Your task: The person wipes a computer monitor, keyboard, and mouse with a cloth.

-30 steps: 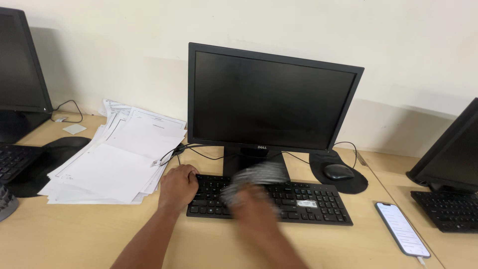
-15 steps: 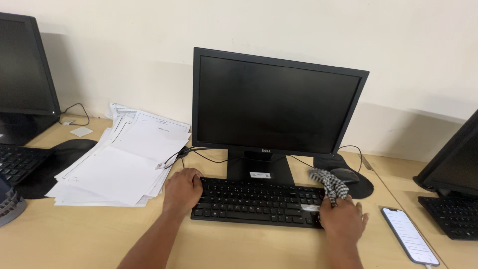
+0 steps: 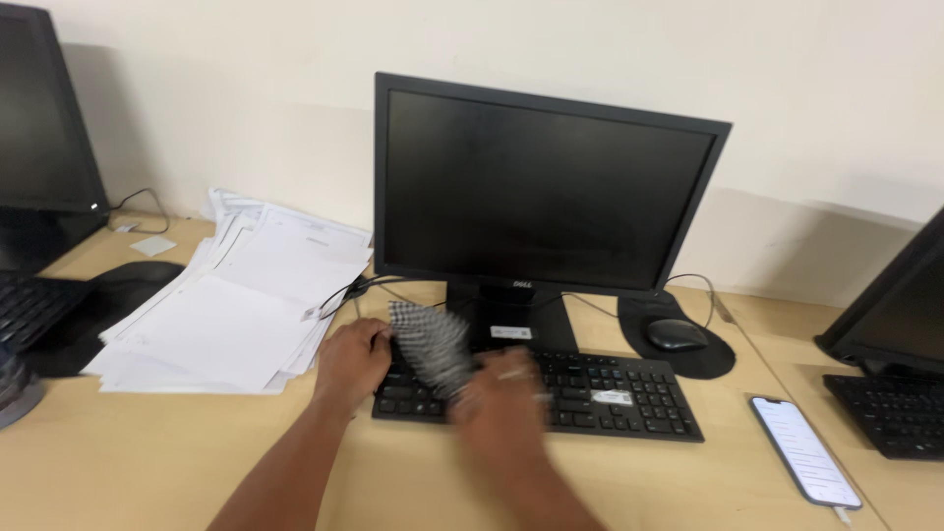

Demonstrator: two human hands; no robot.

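Observation:
A black keyboard (image 3: pixel 600 391) lies on the wooden desk (image 3: pixel 138 452) in front of a dark monitor (image 3: pixel 546 187). My left hand (image 3: pixel 352 362) rests on the keyboard's left end and holds it down. My right hand (image 3: pixel 503 403), blurred by motion, grips a black-and-white checked cloth (image 3: pixel 431 342) over the left half of the keys.
A stack of white papers (image 3: pixel 231 300) lies left of the keyboard. A black mouse (image 3: pixel 675 334) sits on a dark pad (image 3: pixel 708 356) at the right, with a phone (image 3: pixel 804 450) with a lit screen nearer the desk's front. Other monitors and keyboards stand at both edges.
My right hand has swept the cloth from the keyboard's right end back to its left half. The left hand has stayed on the left end.

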